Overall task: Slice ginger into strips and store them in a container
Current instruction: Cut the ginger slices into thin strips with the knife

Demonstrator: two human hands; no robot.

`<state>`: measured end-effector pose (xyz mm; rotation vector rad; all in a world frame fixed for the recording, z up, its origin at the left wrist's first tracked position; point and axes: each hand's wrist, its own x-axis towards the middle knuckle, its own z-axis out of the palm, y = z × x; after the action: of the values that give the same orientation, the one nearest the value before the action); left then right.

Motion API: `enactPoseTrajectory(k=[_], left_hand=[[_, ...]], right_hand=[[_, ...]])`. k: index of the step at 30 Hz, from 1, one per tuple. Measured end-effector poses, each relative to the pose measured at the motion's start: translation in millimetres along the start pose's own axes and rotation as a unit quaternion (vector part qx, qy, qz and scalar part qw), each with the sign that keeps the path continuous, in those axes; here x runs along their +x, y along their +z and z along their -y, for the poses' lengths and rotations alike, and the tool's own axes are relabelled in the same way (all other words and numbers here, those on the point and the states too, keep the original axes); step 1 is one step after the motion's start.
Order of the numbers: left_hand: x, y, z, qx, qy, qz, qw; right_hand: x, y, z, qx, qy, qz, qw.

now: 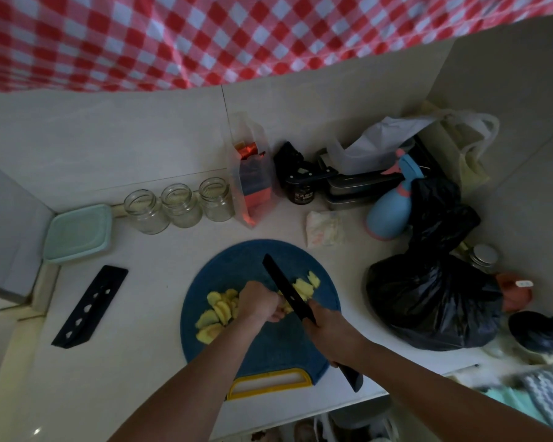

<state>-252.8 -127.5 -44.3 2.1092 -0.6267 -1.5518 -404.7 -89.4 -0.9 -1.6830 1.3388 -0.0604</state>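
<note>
Left hand (pixel 258 302) grip clamped on ginger (pixel 218 311), right hand (pixel 332 334) clamped on knife (pixel 288 289); cutting board (pixel 268 342) at counter (pixel 134 346) front edge, bare counter left.

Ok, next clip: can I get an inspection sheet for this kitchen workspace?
Surface: pale counter, round blue board with yellow handle at its near edge.
Job's things: ginger slices on the board; black knife over them; three open jars and a lidded teal box at the back left.
Clutter: knife sheath, spray bottle, black bag, stacked tins, cloth.
Grippers: left hand steadies the ginger; right hand grips the knife handle.
Cables: nothing seen.
Surroundings: red checked cloth above tiled wall.
</note>
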Motion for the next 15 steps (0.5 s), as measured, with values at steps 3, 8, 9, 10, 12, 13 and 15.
enactPoseTrajectory(k=[3,8,9,10,12,13,15], left_hand=[[1,0,0,0.004,0.000,0.004,1.000],[1,-1,0,0.020,0.017,-0.005,1.000],[2,-1,0,0.024,0.017,-0.007,1.000],[3,-1,1,0.026,0.016,-0.008,0.999],[5,-1,0,0.029,0.013,-0.009,0.999],[5,-1,0,0.030,0.013,-0.010,0.999],[6,0,0,0.034,0.015,-0.012,0.999]], right_hand=[[1,1,0,0.001,0.001,0.004,1.000],[8,1,-4,-0.006,-0.003,0.011,1.000],[9,2,-4,-0.003,-0.003,0.011,1.000],[11,2,-5,-0.002,-0.005,0.012,1.000],[12,3,-7,-0.004,-0.010,0.011,1.000],[12,4,-7,-0.006,-0.012,0.010,1.000],[14,6,-9,-0.006,-0.016,0.008,1.000]])
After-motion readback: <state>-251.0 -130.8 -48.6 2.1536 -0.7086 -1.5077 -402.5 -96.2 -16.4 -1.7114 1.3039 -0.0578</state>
